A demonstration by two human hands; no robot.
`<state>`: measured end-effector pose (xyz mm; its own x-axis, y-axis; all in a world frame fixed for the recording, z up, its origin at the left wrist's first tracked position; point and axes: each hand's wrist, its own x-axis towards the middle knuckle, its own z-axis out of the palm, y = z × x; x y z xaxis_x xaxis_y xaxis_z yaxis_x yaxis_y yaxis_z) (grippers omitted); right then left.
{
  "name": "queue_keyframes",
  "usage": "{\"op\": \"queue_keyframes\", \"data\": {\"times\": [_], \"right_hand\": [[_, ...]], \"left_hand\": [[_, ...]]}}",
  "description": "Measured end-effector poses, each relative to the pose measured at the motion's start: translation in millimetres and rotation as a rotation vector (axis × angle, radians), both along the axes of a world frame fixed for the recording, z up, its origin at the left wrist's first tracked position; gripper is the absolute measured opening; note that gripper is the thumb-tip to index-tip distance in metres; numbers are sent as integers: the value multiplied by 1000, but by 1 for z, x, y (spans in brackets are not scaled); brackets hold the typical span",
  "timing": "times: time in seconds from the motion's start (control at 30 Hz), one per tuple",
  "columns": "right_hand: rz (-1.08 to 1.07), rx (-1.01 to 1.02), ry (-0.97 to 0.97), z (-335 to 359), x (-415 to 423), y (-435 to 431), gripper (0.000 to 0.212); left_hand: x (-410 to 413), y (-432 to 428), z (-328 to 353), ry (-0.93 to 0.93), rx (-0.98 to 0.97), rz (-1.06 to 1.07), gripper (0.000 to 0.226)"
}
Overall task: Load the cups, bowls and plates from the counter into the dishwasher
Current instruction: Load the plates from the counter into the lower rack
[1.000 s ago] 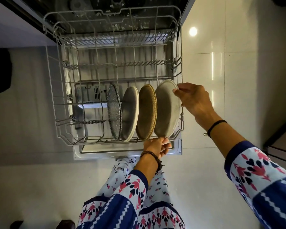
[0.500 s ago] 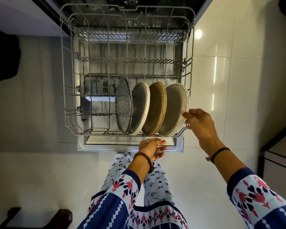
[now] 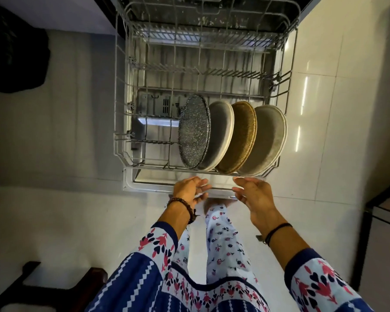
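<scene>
Four plates [image 3: 239,138] upright in dishwasher rack [image 3: 119,152], just beyond both grips. Left grip [image 3: 190,190], right grip [image 3: 253,194]: fingers loose, holding nothing. Cups, bowls unseen; likely pending.

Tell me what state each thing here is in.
rack: pulled out over the door.
dishwasher door: open, folded down.
speckled plate: on edge in the rack.
white plate: on edge beside it.
brown plate: on edge, third in row.
grey plate: on edge, rightmost.
left hand: open, holding nothing.
right hand: open, holding nothing.
</scene>
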<state>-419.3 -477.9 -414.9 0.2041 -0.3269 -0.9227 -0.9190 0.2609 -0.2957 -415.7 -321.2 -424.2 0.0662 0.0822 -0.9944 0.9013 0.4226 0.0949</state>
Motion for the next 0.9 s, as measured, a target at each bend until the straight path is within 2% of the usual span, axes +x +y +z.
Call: {"op": "queue_keyframes", "data": {"times": [0.1, 0.27, 0.4, 0.53, 0.7, 0.9], "right_hand": [[-49, 103, 27, -4, 4, 29, 7], [-150, 258, 52, -18, 11, 66, 16], [-320, 274, 64, -22, 18, 76, 23], [-380, 279, 82, -15, 25, 82, 35], [-367, 298, 77, -6, 48, 82, 36], [-359, 319, -15, -3, 96, 83, 29]], "left_hand": [[2, 16, -1, -14, 66, 73, 23], [11, 42, -1, -33, 110, 176, 15], [16, 50, 4, -48, 35, 208, 14], [23, 57, 8, -53, -18, 227, 6], [43, 60, 13, -83, -82, 224, 5], [86, 59, 13, -180, -97, 223, 8]]}}
